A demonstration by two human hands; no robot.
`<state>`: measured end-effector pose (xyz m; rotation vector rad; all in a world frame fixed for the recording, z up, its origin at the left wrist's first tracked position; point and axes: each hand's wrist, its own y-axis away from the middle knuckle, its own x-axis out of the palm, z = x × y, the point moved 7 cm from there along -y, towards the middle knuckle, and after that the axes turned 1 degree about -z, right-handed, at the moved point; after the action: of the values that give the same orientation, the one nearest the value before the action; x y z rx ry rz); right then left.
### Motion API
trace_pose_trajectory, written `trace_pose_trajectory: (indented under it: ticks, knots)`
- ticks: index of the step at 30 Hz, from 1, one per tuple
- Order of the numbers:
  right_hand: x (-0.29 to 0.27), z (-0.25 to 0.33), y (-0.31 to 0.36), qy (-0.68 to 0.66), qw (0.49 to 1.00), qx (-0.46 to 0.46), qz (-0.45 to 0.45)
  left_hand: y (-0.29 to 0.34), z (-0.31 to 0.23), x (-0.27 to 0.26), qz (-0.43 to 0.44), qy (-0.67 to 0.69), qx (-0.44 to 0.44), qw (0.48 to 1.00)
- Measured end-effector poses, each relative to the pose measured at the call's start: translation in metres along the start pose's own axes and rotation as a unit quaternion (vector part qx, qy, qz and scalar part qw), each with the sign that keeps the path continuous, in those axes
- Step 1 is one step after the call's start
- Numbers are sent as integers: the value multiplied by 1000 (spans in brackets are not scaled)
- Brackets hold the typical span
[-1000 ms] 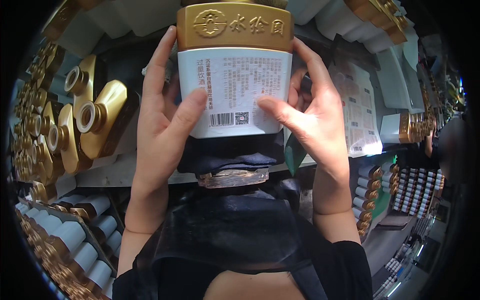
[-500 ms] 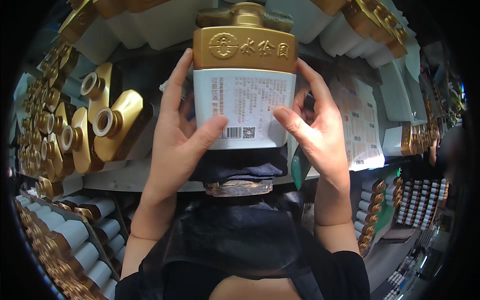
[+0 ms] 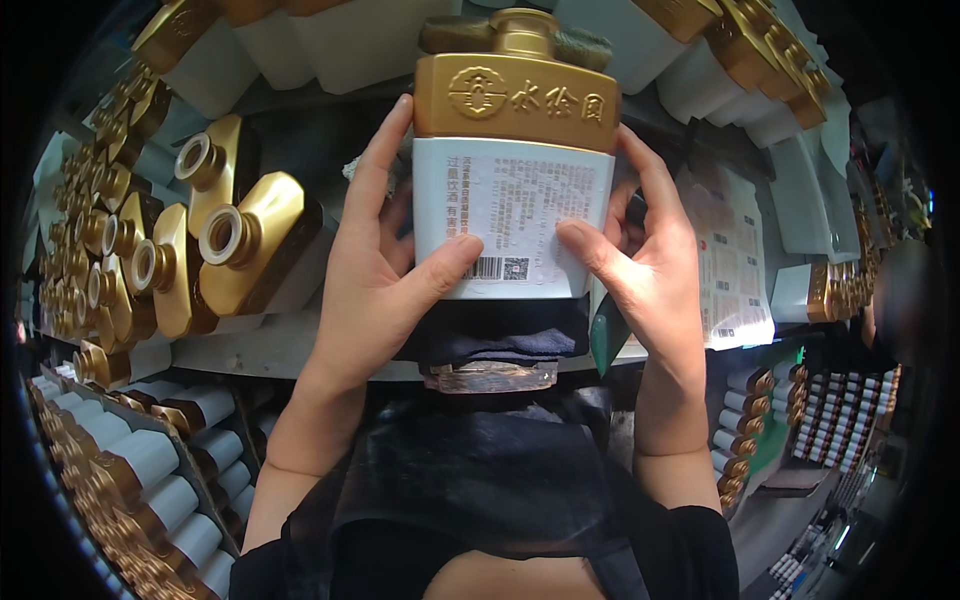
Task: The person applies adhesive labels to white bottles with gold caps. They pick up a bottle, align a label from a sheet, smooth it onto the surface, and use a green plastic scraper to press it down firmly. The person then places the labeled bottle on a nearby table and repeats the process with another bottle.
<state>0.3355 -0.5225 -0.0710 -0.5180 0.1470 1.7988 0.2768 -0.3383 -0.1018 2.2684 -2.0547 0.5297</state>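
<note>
Between my two hands is a flat white bottle [image 3: 515,190] with a gold shoulder and neck, its neck pointing away from me. A printed white label [image 3: 520,215] with a barcode covers its white face. My left hand [image 3: 395,235] grips the bottle's left side, thumb on the label's lower left. On the right side my right hand [image 3: 650,245] grips it, thumb pressing the label near its lower right. Behind the bottle's neck lies a dark, rough-looking pad [image 3: 580,48]. Below the bottle a dark folded cloth [image 3: 520,345] rests on a worn block [image 3: 490,377].
Several gold-topped bottles [image 3: 250,235] crowd the table at left, and more white-and-gold bottles [image 3: 300,45] line the far side. To the right lies a printed label sheet [image 3: 735,265], with a green pointed object [image 3: 600,343] nearby. Crates of bottles [image 3: 150,460] stand at lower left.
The bottle and both hands have shifted slightly to the right in the picture, and the surroundings have shifted with them. My grip looks nearly the same, thumbs still on the label.
</note>
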Motion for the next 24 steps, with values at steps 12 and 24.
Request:
trace_pose_trajectory:
  ticks: [12,24]
  knots:
    - [0,-1,0,-8,1000,5,13,0,2,0,-6,-3,-3,1000]
    - [-1,1,-1,-14,1000,13,17,-1,0,1,-1,9,-10,1000]
